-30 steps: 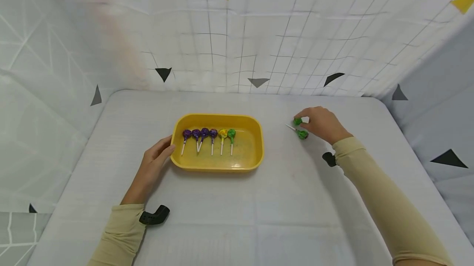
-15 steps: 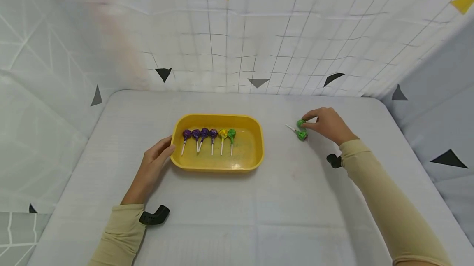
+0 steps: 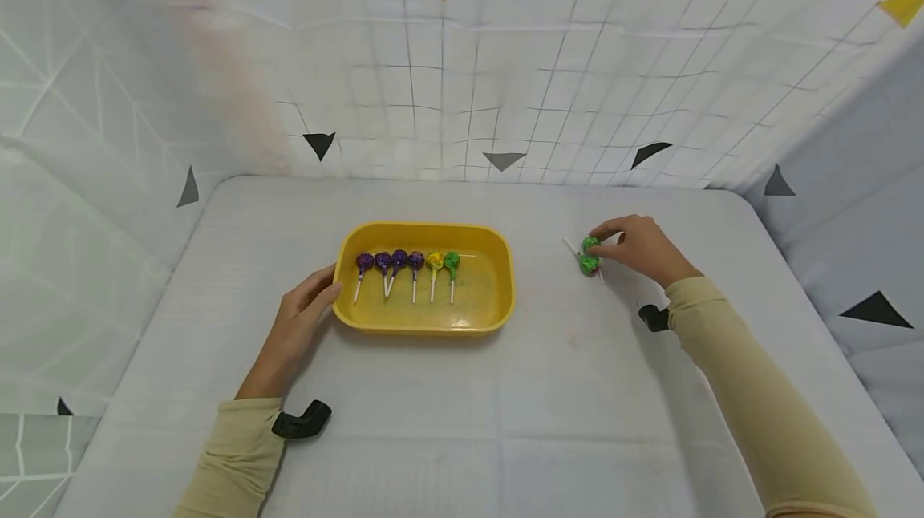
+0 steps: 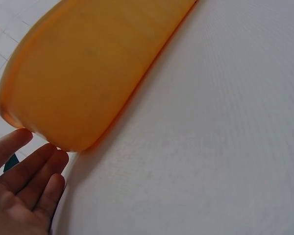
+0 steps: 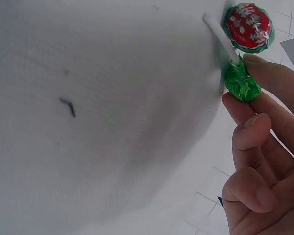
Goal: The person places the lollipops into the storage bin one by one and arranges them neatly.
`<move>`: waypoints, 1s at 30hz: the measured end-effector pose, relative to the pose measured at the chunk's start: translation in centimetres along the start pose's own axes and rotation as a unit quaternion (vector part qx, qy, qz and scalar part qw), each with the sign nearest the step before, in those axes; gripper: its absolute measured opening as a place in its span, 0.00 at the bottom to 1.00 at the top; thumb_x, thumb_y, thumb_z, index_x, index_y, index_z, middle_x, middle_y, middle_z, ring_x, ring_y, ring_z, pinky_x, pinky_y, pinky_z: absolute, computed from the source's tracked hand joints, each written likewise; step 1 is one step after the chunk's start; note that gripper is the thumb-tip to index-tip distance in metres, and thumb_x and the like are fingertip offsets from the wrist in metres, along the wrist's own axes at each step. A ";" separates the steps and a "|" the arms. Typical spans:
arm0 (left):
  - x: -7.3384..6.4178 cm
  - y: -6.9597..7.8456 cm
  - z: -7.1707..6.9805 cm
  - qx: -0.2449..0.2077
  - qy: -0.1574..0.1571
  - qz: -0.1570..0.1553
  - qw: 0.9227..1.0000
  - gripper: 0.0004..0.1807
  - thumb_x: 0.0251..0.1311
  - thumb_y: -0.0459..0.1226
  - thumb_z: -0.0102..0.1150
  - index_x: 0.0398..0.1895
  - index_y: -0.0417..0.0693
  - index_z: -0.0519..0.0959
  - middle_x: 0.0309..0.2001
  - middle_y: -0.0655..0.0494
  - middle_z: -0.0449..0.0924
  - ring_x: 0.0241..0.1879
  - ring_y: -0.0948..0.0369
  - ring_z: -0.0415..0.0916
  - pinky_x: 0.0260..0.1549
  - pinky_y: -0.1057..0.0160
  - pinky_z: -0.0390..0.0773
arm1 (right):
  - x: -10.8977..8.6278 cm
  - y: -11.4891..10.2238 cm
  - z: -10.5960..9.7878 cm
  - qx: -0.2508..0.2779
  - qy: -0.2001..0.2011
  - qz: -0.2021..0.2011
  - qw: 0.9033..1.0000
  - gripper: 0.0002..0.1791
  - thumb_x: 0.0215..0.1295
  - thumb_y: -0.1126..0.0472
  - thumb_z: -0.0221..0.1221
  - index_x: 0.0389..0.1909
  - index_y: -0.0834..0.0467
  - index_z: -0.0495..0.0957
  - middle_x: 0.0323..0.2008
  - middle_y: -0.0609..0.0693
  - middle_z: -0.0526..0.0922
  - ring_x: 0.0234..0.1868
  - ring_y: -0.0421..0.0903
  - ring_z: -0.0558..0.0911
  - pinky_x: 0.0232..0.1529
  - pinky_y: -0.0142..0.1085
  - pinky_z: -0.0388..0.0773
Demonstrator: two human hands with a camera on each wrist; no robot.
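Note:
Near the table's right side, my right hand (image 3: 638, 247) pinches a green-wrapped lollipop (image 5: 242, 84) between thumb and index finger, its white stick pointing back towards me. Right against it lies another green lollipop (image 3: 589, 265) with a red label, seen in the right wrist view; its stick points away to the left. My left hand (image 3: 301, 311) touches the left end of a yellow tray (image 3: 476, 305) with fairly straight fingers. In the tray a row holds several purple lollipops (image 3: 399, 260), one yellow lollipop (image 3: 435, 261) and one green-wrapped lollipop (image 3: 451, 261).
The tray stands on a white-covered table (image 3: 505, 406). Behind it rises a white sheet (image 3: 505, 61) with grid lines and dark and yellow triangles. Bare tray floor shows to the right of the row.
My right hand has shifted slightly right and towards me, turning the pinched lollipop so its stick shows below, close against the other green one. The left hand and tray have stayed put.

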State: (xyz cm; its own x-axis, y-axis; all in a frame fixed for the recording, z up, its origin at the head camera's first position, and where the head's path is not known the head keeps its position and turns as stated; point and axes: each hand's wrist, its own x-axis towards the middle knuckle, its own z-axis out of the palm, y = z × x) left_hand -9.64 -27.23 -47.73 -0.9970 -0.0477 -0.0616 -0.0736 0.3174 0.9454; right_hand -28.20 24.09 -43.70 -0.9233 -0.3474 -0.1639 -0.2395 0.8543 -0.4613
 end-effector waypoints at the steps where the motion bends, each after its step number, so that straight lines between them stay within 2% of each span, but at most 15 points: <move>1: 0.0 0.0 0.0 0.001 0.000 -0.001 1.000 0.31 0.79 0.53 0.49 0.78 0.49 0.66 0.76 0.48 0.68 0.77 0.52 0.62 0.78 0.45 0.62 | 0.0 0.0 0.0 -0.001 0.000 -0.001 1.000 0.21 0.65 0.49 0.70 0.55 0.54 0.86 0.54 0.56 0.88 0.49 0.56 0.80 0.44 0.43 0.75; 12: -0.1 0.2 0.0 0.001 -0.002 -0.002 1.000 0.31 0.79 0.52 0.48 0.78 0.49 0.66 0.76 0.48 0.68 0.77 0.52 0.63 0.77 0.45 0.62 | -0.5 0.1 -0.4 -0.006 -0.003 0.007 1.000 0.22 0.65 0.46 0.70 0.53 0.54 0.87 0.52 0.56 0.89 0.50 0.56 0.79 0.46 0.45 0.76; 19: -0.2 0.2 -0.1 0.000 -0.001 -0.004 1.000 0.31 0.79 0.53 0.48 0.78 0.49 0.66 0.76 0.49 0.68 0.77 0.53 0.62 0.77 0.45 0.62 | -0.6 0.4 -0.8 -0.010 -0.001 -0.002 1.000 0.21 0.66 0.46 0.69 0.53 0.54 0.87 0.51 0.56 0.89 0.51 0.57 0.79 0.49 0.48 0.77; 30: 0.0 0.1 0.0 -0.004 0.000 -0.001 1.000 0.31 0.79 0.52 0.48 0.78 0.48 0.66 0.76 0.49 0.68 0.77 0.52 0.62 0.78 0.45 0.62 | -1.1 0.2 -1.6 -0.005 0.013 0.009 1.000 0.22 0.64 0.41 0.69 0.51 0.51 0.88 0.49 0.53 0.90 0.47 0.53 0.79 0.38 0.39 0.75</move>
State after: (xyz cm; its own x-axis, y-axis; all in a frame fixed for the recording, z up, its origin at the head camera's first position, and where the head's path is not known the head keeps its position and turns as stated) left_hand -9.66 -27.15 -47.60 -0.9968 -0.0477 -0.0637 -0.0754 0.3100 0.9477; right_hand -27.67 25.22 -42.22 -0.9346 -0.3228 -0.1493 -0.2265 0.8638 -0.4501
